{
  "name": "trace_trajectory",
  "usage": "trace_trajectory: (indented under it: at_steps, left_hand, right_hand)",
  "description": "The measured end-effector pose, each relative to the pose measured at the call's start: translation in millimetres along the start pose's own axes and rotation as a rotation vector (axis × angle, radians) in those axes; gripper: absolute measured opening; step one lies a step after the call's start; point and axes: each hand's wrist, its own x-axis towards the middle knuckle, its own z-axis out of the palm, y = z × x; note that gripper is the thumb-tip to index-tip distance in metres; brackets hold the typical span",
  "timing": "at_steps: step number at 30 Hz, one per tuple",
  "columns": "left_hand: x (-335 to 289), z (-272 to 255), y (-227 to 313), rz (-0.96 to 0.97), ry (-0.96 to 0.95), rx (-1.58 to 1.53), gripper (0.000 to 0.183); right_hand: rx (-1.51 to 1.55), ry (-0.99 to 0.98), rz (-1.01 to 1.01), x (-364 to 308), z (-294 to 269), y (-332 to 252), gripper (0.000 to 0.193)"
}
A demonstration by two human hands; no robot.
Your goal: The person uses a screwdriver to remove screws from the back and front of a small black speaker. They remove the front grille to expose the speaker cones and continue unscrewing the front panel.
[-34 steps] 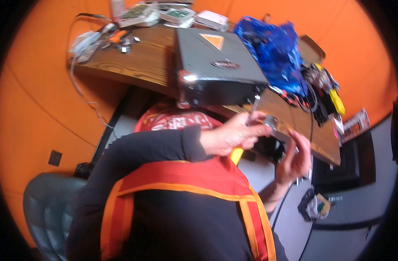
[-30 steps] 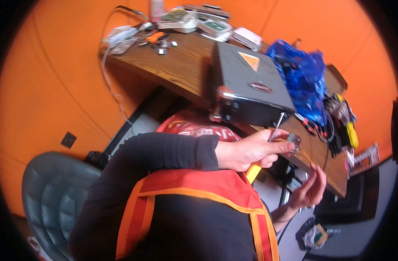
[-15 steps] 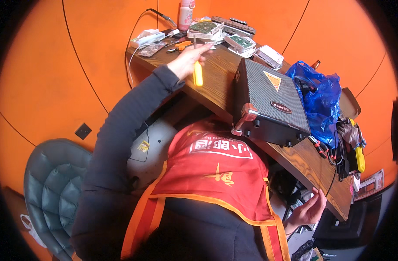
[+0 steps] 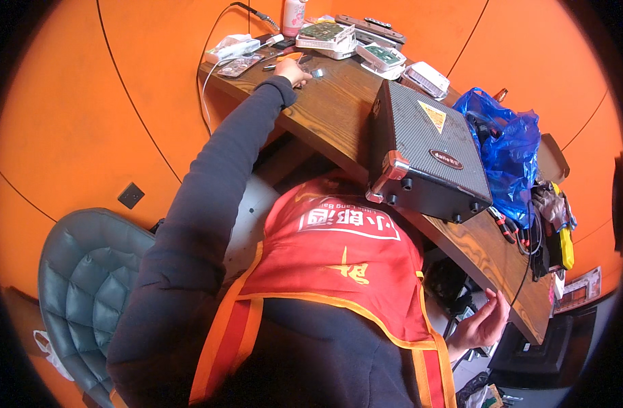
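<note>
At the far left of the table, my left hand (image 4: 295, 72) is down among the tools, its fingers curled, partly hidden and close to the tabletop. Orange-handled pliers (image 4: 289, 58) lie right beside it, and a small shiny metal piece (image 4: 317, 73) is by its fingertips. Whatever the fingers hold cannot be made out; no yellow-handled screwdriver shows. My right hand (image 4: 483, 325) hangs low by the table's near right edge, fingers loosely bent and apart, holding nothing visible. A thin black cable (image 4: 522, 285) runs down near its fingertips. The black speaker box (image 4: 427, 153) stands on the table between the hands.
White cases with green circuit boards (image 4: 381, 56) and a pink bottle (image 4: 293, 17) stand along the back. A blue plastic bag (image 4: 509, 156), gloves (image 4: 551, 207) and red-black pliers (image 4: 504, 224) lie right of the speaker. A grey padded chair (image 4: 94, 292) is at the left.
My left hand has moved down onto the far left of the table. The yellow-handled screwdriver it held is out of sight. My right hand has barely moved.
</note>
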Motion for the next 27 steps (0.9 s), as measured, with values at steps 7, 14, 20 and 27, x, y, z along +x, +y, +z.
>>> trace_trajectory:
  at_steps: [7,14,20,27]
  left_hand:
    - [-2.3,-7.2,0.8,0.108,0.015,0.028,0.028]
    - [-29.6,-12.8,29.7,-0.021,-0.473,-0.190,0.017]
    - [-39.6,20.6,41.7,-0.457,-0.674,-0.443,0.021]
    - [-30.2,21.9,29.0,-0.351,-0.508,-0.543,0.026]
  right_hand:
    - [0.014,0.000,0.038,-0.8,1.0,-1.6,0.016]
    - [0.046,-0.013,0.032,-0.8,4.8,-2.7,0.016]
    - [0.006,-0.031,0.040,-1.2,4.0,-2.8,0.016]
    - [-0.041,-0.043,0.050,-0.2,2.7,-4.9,0.015]
